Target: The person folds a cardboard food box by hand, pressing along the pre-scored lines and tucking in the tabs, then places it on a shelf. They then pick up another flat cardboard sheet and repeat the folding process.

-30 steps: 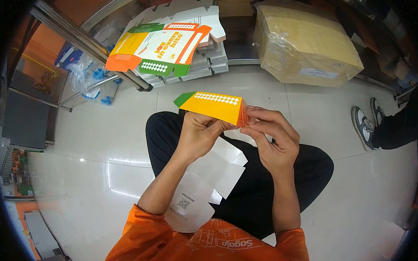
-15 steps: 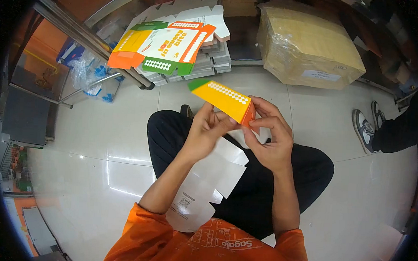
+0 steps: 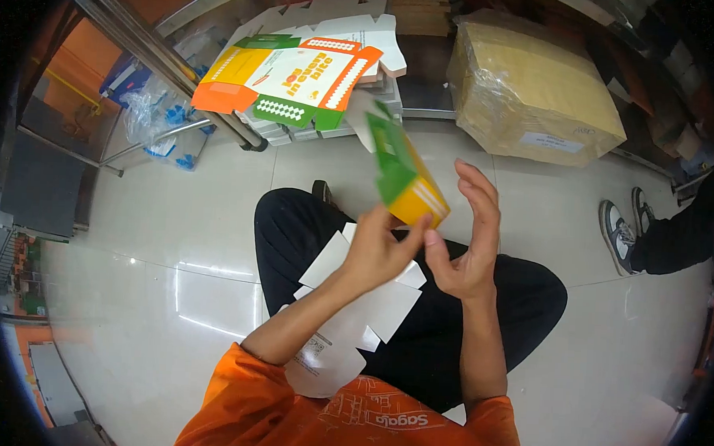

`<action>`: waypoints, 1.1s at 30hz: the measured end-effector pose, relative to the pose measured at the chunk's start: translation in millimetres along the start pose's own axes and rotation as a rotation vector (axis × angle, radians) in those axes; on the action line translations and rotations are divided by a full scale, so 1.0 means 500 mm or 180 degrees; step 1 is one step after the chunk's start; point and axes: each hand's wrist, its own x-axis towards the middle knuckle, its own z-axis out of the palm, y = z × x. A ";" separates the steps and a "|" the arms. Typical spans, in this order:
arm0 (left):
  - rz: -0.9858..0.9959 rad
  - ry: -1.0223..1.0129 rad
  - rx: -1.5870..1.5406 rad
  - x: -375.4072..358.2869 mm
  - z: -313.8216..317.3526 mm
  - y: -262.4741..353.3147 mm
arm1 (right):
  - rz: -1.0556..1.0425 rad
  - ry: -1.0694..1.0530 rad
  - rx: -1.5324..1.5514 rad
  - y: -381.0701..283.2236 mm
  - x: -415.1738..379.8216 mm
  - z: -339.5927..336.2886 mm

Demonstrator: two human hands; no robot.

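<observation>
My left hand [image 3: 380,252] grips a small folded carton [image 3: 411,177] by its lower end. The carton is yellow and green, tilted and blurred by motion, with flaps standing out at its upper end. Beside it, my right hand [image 3: 469,248] is open, fingers raised and apart, its thumb close to the left fingertips and the carton's lower corner. Across my lap lies an unfolded carton blank [image 3: 369,311], white side up with a printed code near my shirt, partly hidden under my left forearm.
Ahead, a stack of flat carton blanks [image 3: 300,73] has a printed one on top. A wrapped cardboard box [image 3: 538,91] stands to its right. Metal table legs [image 3: 180,88] and a plastic bag [image 3: 158,127] are at left. Another person's shoes [image 3: 619,234] are at right.
The carton has turned in my left hand, from its yellow side to its green flaps, and stands more upright. My right hand has let go of it and opened. The camera view has shifted slightly.
</observation>
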 end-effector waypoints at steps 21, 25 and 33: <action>-0.1930 -0.0576 -0.2210 0.044 -0.052 0.058 | -0.0148 -0.0742 -0.0314 0.035 -0.018 0.029; -0.1185 -0.0559 -0.1206 0.018 -0.028 0.030 | 0.0395 -0.0464 0.0446 0.059 -0.033 0.031; -0.1152 -0.0271 -0.0509 -0.031 0.026 -0.026 | 0.3194 0.0144 0.1588 0.063 -0.034 0.004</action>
